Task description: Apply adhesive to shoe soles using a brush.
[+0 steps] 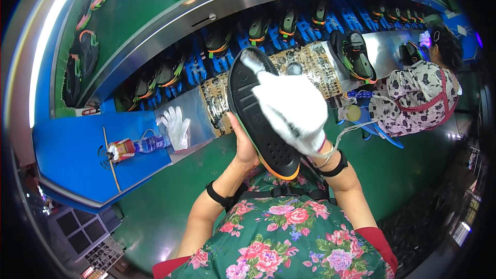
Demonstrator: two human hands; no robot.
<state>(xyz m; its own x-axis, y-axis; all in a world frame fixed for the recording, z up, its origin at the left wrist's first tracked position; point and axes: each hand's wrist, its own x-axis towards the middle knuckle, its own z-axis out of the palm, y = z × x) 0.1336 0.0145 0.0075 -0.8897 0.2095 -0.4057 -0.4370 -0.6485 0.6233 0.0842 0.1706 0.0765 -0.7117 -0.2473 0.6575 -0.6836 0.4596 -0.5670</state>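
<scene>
In front of my body I hold up a black shoe sole [243,90] with an orange and green edge, its long face turned up and small holes near the lower end. My left hand [245,142] grips its left edge, thumb along the side. My right hand [292,108], in a white glove with dark smudges, lies closed over the sole's right side. From its fingers a pale, shiny streak or tip [252,61] reaches the sole's upper end; whether it is a tool or a wet coating I cannot tell. The glove hides what those fingers hold.
Behind the sole runs a bench covered with brown taped cardboard [212,95]. A pair of dark shoes [354,57] stands there. Shoes line a rack [258,31] beyond. On the left lie a white glove [176,126] and a bottle [151,143]. A co-worker [418,90] sits right, near a cup [352,113].
</scene>
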